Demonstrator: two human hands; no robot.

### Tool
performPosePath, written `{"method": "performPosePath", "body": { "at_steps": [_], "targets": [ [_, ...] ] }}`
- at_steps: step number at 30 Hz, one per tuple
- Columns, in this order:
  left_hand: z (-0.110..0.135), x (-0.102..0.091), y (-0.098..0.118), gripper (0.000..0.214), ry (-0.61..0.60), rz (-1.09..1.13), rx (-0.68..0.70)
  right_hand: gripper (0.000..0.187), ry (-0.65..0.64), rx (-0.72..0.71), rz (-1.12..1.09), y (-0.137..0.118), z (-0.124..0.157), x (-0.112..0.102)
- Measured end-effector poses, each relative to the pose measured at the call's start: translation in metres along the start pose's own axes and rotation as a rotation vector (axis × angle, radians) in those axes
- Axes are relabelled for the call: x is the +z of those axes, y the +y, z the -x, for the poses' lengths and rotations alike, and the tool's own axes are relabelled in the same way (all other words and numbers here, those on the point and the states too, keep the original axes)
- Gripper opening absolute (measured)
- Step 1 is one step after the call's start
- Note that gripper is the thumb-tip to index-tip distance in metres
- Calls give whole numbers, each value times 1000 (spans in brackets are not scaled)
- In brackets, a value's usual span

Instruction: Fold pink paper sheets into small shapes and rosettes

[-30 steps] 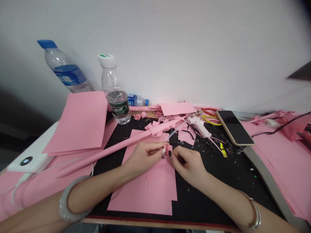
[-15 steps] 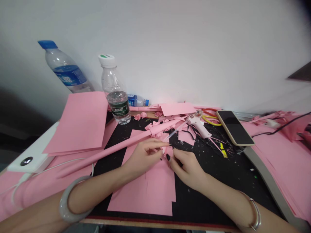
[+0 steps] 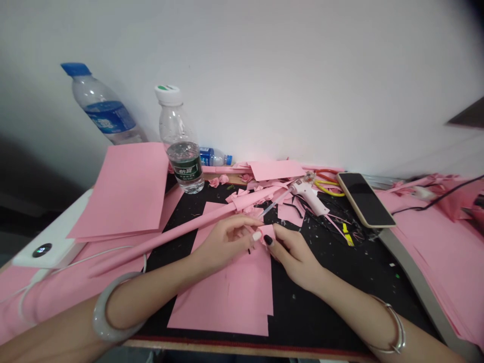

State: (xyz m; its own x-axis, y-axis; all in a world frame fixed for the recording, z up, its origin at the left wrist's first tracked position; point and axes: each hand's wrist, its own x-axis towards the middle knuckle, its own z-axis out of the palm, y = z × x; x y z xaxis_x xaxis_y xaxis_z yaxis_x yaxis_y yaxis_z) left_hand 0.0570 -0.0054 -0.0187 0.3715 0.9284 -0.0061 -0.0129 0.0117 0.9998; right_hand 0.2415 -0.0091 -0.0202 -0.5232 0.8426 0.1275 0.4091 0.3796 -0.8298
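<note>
My left hand (image 3: 227, 243) and my right hand (image 3: 295, 258) meet at the middle of the black cutting mat (image 3: 302, 307). Between their fingertips they pinch a small piece of pink paper (image 3: 266, 232), partly hidden by my fingers. Beneath both hands lies a flat pink paper sheet (image 3: 223, 297) with cut edges. A long rolled pink paper tube (image 3: 170, 238) passes just behind my left hand, its far end among paper scraps.
A white hot glue gun (image 3: 307, 196), red-and-yellow-handled scissors (image 3: 327, 181) and a phone (image 3: 365, 199) lie beyond my right hand. Several small pink paper roses (image 3: 223, 179) and scraps sit near the wall. Plastic bottles (image 3: 181, 151) and stacked pink sheets (image 3: 124, 189) stand at the back left.
My hands have shifted slightly, with the right hand moving a little right and its fingers now spread around the small pink piece, which shows more clearly. The surrounding objects have not moved.
</note>
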Motion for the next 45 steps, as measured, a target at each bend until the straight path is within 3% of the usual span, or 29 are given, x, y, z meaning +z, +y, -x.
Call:
{"method": "performPosePath", "body": {
  "at_steps": [4, 16, 27, 45],
  "targets": [
    [0, -2, -6, 31, -56, 166, -132, 28, -97, -78, -49, -3, -4, -6],
    [0, -5, -11, 37, -259, -29, -174, 37, -181, -93, -74, 1, -5, -6],
    [1, -3, -5, 38, -237, -137, -169, 39, -191, 11, -242, 6, -4, -4],
    [4, -1, -2, 39, -196, -247, -74, 34, -155, 42, -223, 6, -2, -2]
  ]
}}
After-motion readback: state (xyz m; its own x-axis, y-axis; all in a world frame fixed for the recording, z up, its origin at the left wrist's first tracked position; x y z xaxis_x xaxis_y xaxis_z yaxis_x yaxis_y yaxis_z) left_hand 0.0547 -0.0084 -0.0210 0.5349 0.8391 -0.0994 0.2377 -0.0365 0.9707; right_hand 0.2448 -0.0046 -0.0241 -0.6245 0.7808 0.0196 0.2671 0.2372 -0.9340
